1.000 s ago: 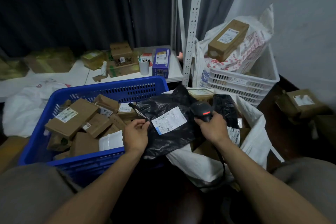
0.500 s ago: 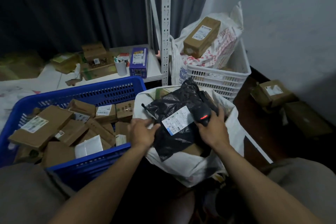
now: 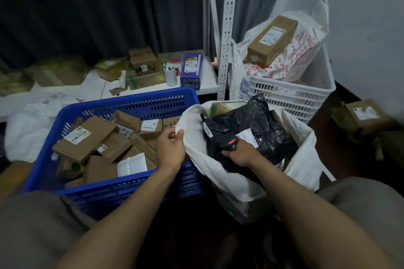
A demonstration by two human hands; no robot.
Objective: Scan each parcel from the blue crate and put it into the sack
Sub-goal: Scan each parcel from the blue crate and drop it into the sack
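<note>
The blue crate (image 3: pixel 140 102) at the left holds several brown cardboard parcels (image 3: pixel 87 137) and a white padded one (image 3: pixel 131 164). Right of it the white sack (image 3: pixel 218 172) stands open. A black plastic parcel (image 3: pixel 258 124) with a white label lies in the sack's mouth. My left hand (image 3: pixel 170 148) grips the sack's left rim. My right hand (image 3: pixel 240 154) holds the black scanner (image 3: pixel 227 145), its red light showing, down against the black parcel inside the sack.
A white crate (image 3: pixel 293 94) with a filled printed bag and a long brown box (image 3: pixel 273 39) stands behind the sack. A low white shelf (image 3: pixel 209 85) carries boxes, a cup and a purple carton. More parcels (image 3: pixel 363 116) lie on the dark floor at the right.
My left hand let go of the black parcel and took the sack's rim. The parcel dropped into the sack, and my right hand with the scanner followed it down.
</note>
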